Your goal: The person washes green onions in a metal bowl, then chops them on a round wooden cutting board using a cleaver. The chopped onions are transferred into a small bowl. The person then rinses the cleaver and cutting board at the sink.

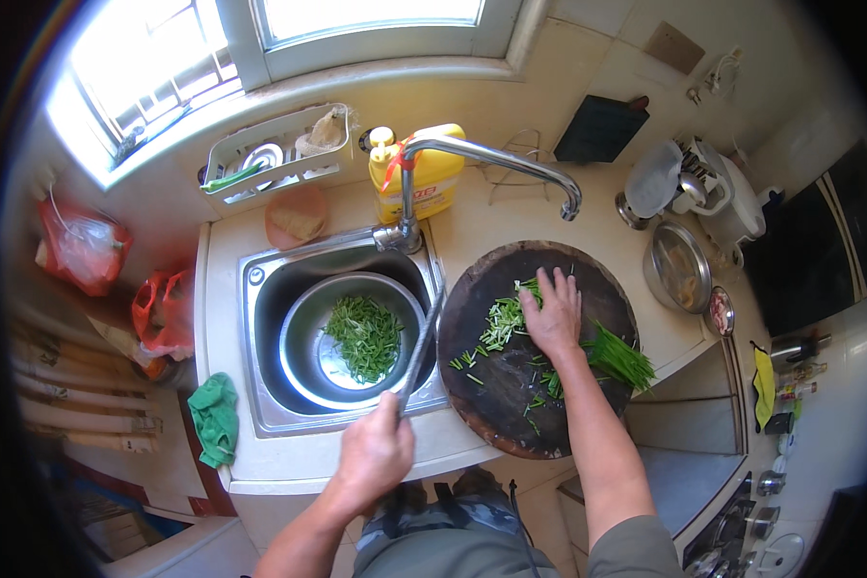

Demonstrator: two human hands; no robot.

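Note:
In my left hand (379,444) is the handle of a kitchen knife (423,347), its blade upright and seen nearly edge-on between the sink and the board. Fingers spread, my right hand (555,314) rests at the right edge of cut green stalks (504,321) on a round dark wooden chopping board (477,412). A bundle of uncut green stalks (621,357) lies right of my right forearm, reaching past the board's rim. More cut green pieces (365,338) fill part of a metal basin (296,376) inside the sink (267,426).
A chrome faucet (491,153) arches over the counter behind the board, beside a yellow jug (441,184). At the right stand a metal bowl (675,267) and a small dish of meat (720,311). A green cloth (215,419) hangs over the counter's left edge.

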